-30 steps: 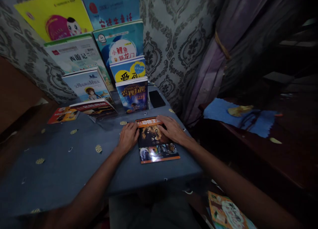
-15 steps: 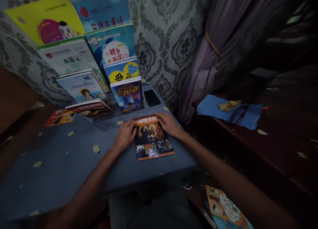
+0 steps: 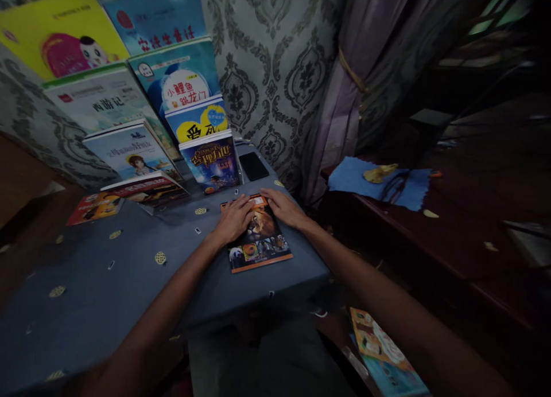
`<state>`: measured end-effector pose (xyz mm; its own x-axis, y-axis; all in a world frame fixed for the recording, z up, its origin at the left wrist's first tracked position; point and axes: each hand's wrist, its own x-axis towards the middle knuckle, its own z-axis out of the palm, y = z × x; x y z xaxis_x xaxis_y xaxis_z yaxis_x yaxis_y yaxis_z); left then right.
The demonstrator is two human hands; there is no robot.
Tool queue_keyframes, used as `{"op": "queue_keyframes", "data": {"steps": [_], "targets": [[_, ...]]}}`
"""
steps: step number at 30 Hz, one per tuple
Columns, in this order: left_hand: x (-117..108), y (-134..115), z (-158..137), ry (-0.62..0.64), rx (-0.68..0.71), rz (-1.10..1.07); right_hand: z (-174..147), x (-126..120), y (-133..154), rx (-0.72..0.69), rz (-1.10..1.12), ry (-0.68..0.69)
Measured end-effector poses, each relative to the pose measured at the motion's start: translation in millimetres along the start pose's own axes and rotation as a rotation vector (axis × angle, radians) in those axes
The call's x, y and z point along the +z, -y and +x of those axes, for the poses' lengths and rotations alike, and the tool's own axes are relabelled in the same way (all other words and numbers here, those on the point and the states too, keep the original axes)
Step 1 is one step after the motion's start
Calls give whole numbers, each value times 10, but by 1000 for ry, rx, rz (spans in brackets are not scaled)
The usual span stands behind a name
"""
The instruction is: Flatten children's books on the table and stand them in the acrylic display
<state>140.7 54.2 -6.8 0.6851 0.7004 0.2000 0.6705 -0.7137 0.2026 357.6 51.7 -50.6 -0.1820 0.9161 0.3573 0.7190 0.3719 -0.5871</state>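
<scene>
A book with a lion on its cover [image 3: 263, 228] lies flat near the right end of the cloth-covered table [image 3: 142, 305]. Across the upper left of its cover rests my left hand [image 3: 236, 216], fingers stretched out and hiding part of the title. My right hand [image 3: 284, 207] lies at the book's upper right corner, its fingers extended along the edge. Beyond the hands stands a rack of upright books, with a dark blue-purple book [image 3: 214, 164] closest. A black phone [image 3: 253, 166] lies to the right of that book.
Other books on the rack include a yellow one [image 3: 64, 30] and a teal one [image 3: 176, 78]. An orange-red book [image 3: 92, 206] lies at the rack's left. To the right, a blue cloth [image 3: 379, 182] lies on a dark red bench [image 3: 434, 242]. More books [image 3: 383, 351] sit low at the right.
My left hand has slid right from the book's left edge onto its cover. My right hand stays by the upper right corner. The whole view has shifted slightly.
</scene>
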Motion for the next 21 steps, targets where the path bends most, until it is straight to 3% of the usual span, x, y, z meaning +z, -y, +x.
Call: {"op": "queue_keyframes", "data": {"steps": [7, 21], "targets": [[-47, -162, 40, 136, 112, -28, 3, -37, 22, -3, 9, 37], [-186, -528, -460, 255, 404, -105, 26, 27, 27, 28, 9, 7]]}}
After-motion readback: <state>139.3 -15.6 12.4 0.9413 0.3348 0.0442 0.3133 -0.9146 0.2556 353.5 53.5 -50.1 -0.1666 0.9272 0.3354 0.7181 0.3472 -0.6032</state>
